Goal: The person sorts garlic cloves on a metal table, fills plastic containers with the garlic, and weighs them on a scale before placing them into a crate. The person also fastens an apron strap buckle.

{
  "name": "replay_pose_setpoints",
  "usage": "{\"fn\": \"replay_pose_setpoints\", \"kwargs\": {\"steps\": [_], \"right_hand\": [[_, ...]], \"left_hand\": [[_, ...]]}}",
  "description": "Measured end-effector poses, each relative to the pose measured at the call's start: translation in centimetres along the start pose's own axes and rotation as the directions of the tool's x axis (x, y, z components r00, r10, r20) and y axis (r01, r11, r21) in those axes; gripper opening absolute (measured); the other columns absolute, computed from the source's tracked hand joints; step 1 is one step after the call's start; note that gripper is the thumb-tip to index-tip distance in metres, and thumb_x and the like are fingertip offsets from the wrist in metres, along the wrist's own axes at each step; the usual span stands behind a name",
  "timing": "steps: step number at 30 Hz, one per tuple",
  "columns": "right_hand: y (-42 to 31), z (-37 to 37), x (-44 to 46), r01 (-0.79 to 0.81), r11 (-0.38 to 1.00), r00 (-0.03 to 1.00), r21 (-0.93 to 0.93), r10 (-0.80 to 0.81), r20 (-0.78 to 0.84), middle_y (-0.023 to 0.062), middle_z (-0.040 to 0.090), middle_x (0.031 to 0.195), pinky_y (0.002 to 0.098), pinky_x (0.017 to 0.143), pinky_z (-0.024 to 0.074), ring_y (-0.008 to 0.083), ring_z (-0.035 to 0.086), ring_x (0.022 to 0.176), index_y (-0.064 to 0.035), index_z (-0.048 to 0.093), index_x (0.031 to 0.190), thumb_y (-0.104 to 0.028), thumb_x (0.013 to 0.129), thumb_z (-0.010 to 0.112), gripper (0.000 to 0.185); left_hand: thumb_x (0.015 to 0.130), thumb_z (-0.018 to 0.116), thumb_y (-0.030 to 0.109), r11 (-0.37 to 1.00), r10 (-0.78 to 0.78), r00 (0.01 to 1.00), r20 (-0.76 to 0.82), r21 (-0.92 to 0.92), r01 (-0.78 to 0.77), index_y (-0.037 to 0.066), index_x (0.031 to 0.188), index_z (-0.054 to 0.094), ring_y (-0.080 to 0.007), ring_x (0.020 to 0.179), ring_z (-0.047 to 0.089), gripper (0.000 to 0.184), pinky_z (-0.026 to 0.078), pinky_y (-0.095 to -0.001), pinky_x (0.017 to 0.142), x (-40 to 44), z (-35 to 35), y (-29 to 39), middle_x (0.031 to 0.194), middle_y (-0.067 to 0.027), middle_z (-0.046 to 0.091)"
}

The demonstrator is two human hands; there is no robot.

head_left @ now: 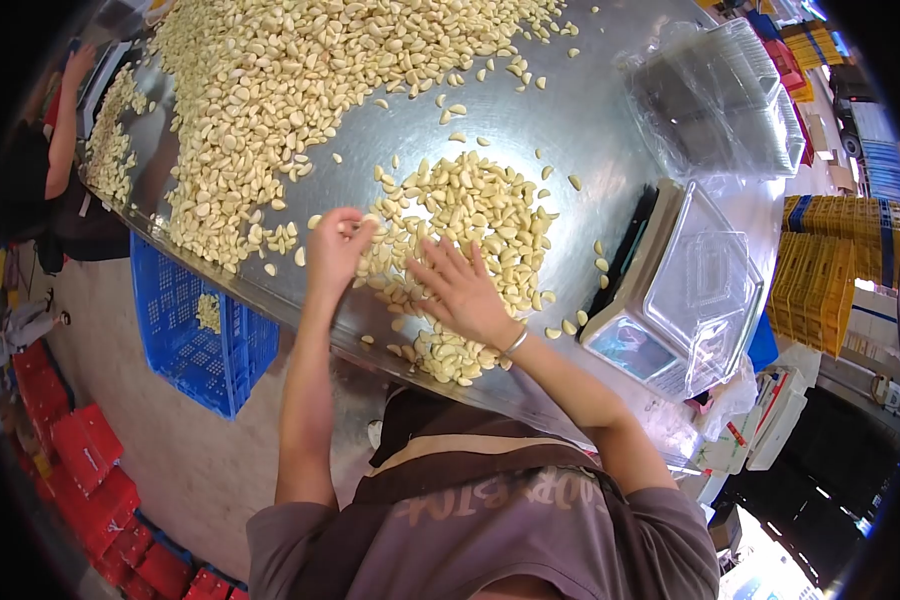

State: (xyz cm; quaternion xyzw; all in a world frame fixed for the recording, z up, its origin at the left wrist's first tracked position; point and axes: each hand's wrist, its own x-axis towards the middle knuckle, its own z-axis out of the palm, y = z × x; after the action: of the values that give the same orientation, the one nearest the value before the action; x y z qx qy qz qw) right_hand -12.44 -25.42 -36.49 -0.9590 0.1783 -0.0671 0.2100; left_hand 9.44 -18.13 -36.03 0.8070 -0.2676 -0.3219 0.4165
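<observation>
Peeled garlic cloves [500, 215] lie spread in a loose patch on the metal table in front of me. At the left edge of this patch, my left hand [338, 248] is closed, its curled fingers pinching a garlic clove [370, 219] at the tips. My right hand [464, 296] rests palm down over the patch with its fingers spread, touching the cloves beneath it. Part of the patch is hidden under that hand. A silver bracelet circles the right wrist.
A large garlic heap [270, 90] covers the table's far left. On the right stand a scale with a clear plastic container [705, 280] and bagged stacked containers [715, 95]. A blue crate [185, 330] sits below the left edge. Another person's arm [62, 130] shows at far left.
</observation>
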Motion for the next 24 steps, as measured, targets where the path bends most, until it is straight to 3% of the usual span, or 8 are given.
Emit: {"fn": "replay_pose_setpoints", "kwargs": {"steps": [2,6,9,14,17,20,22,24], "right_hand": [[1.7,-1.6,1.8,-0.041,0.999,0.998,-0.008,0.040,-0.056,0.0099,0.028,0.148,0.0524,0.112,0.0165,0.0318,0.024,0.138,-0.0169,0.036,0.141,-0.045,0.091,0.049,0.059],[5.8,-1.2,6.1,-0.130,0.987,0.984,-0.089,0.118,-0.134,0.0144,0.026,0.149,0.0503,0.112,0.0156,0.0315,0.020,0.140,-0.0128,0.032,0.142,-0.046,0.091,0.047,0.063],[6.1,0.5,7.8,-0.089,0.979,0.986,-0.183,0.062,-0.152,0.0160,0.027,0.148,0.0507,0.111,0.0175,0.0323,0.022,0.138,-0.0126,0.032,0.142,-0.049,0.092,0.045,0.064],[3.9,0.9,5.6,-0.050,0.987,0.994,-0.153,0.035,-0.101,0.0155,0.026,0.148,0.0529,0.110,0.0203,0.0328,0.026,0.136,-0.0148,0.032,0.142,-0.053,0.090,0.046,0.066],[2.1,-0.4,3.4,-0.060,0.997,0.998,-0.054,0.060,-0.003,0.0164,0.022,0.150,0.0545,0.110,0.0182,0.0341,0.024,0.137,-0.0197,0.031,0.143,-0.052,0.088,0.050,0.066],[1.4,-0.9,1.6,-0.043,0.998,0.998,-0.034,0.045,0.044,0.0178,0.021,0.150,0.0552,0.109,0.0197,0.0350,0.024,0.137,-0.0208,0.032,0.143,-0.053,0.087,0.051,0.067],[1.7,-2.2,1.3,-0.066,0.993,0.993,0.097,0.075,-0.093,0.0183,0.032,0.142,0.0534,0.107,0.0252,0.0367,0.033,0.130,-0.0131,0.044,0.131,-0.035,0.085,0.061,0.054],[3.2,-3.1,0.7,-0.122,0.983,0.962,0.133,0.151,-0.229,0.0179,0.042,0.134,0.0491,0.105,0.0300,0.0359,0.042,0.121,-0.0062,0.056,0.117,-0.022,0.082,0.065,0.040]], "left_hand": [[0.083,0.069,0.011,0.985,0.037,0.994,-0.102,-0.165,-0.053,0.001,0.096,0.061,-0.0077,0.074,0.058,0.019,0.045,-0.0209,0.063,-0.9,-3.1,0.4,0.080,-0.0044,0.062],[0.084,0.066,0.010,0.983,0.160,0.851,-0.500,0.155,-0.093,0.000,0.098,0.063,-0.0109,0.079,0.057,0.018,0.047,-0.0238,0.070,-1.9,-13.8,-3.9,0.088,-0.0056,0.065],[0.085,0.068,0.017,0.977,0.172,0.703,-0.690,0.212,-0.030,-0.002,0.098,0.065,-0.0104,0.075,0.054,0.024,0.045,-0.0242,0.067,-2.9,-21.9,-10.8,0.085,-0.0045,0.064],[0.081,0.072,0.026,0.971,-0.036,0.564,-0.825,0.104,0.214,-0.003,0.094,0.065,-0.0113,0.072,0.054,0.033,0.044,-0.0235,0.065,-4.1,-29.3,-23.1,0.082,-0.0044,0.064],[0.077,0.075,0.029,0.915,-0.071,0.608,-0.791,0.191,0.356,-0.003,0.104,0.063,-0.0188,0.078,0.060,0.044,0.047,-0.0284,0.074,-3.0,-32.2,-32.2,0.091,-0.0110,0.067],[0.076,0.074,0.029,0.629,0.112,0.583,-0.805,0.512,0.585,-0.002,0.118,0.056,-0.0264,0.096,0.059,0.055,0.046,-0.0348,0.086,-1.6,-29.5,-31.2,0.110,-0.0193,0.062],[0.079,0.072,0.025,0.666,0.410,0.522,-0.748,0.637,0.389,-0.001,0.125,0.049,-0.0288,0.107,0.053,0.057,0.043,-0.0371,0.091,-1.0,-26.8,-24.9,0.119,-0.0220,0.056],[0.080,0.070,0.018,0.873,0.411,0.409,-0.815,0.481,0.080,0.001,0.124,0.050,-0.0269,0.110,0.049,0.051,0.044,-0.0363,0.089,-0.4,-21.6,-14.5,0.115,-0.0209,0.055]]}}
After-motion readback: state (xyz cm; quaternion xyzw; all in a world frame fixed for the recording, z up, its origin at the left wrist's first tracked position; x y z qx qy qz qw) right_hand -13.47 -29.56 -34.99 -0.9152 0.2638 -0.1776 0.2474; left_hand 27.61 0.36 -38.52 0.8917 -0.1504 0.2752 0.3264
